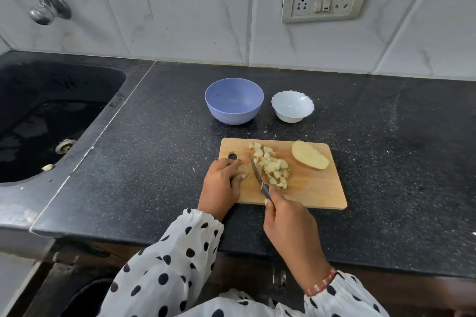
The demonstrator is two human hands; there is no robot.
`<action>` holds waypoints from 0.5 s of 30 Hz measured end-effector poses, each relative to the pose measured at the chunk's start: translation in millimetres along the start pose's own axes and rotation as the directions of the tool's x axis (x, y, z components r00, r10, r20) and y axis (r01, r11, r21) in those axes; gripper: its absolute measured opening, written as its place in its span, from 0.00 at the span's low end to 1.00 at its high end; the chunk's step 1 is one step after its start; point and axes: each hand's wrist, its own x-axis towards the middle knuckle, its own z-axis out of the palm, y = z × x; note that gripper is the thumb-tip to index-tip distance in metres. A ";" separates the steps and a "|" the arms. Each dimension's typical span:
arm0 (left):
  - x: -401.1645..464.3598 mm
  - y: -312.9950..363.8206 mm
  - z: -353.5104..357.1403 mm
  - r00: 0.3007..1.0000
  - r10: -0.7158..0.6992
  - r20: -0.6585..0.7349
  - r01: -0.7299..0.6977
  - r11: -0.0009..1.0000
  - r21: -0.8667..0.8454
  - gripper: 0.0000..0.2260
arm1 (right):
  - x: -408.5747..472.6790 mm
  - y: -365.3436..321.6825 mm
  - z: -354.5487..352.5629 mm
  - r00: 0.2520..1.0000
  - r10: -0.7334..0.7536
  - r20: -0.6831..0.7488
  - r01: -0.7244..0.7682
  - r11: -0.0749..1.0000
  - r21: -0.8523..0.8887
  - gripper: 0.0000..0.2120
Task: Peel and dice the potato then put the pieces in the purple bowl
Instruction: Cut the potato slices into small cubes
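Head view shows the left hand (pixel 222 183) pinning a small potato piece (pixel 244 170) on the board (pixel 314 188), the right hand (pixel 286 224) gripping the knife (pixel 257 175) beside it, dice (pixel 273 167) at 3 o'clock of the blade, so fingertips should stay curled back while cuts stay even; the purple bowl (pixel 234 100) waits at 12 o'clock.

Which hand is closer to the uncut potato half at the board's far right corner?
The right. The right hand grips the knife at the board's near edge, below-left of the potato half. The left hand holds another piece further left, beyond the diced pile.

Home kitchen — sink (pixel 51 121), tap (pixel 38 5), tiled wall (pixel 193 8)
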 end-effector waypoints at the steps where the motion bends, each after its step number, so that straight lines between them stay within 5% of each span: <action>1: -0.1 0.2 0.2 1.000 -0.001 0.001 0.001 1.000 -0.001 0.13 | 0.5 0.3 0.3 1.000 0.002 0.002 -0.002 1.000 0.009 0.21; 15: 0.9 -0.2 0.1 1.000 0.008 -0.001 -0.008 1.000 -0.009 0.13 | 9.1 3.9 2.4 0.998 -0.002 0.057 -0.001 0.998 0.060 0.21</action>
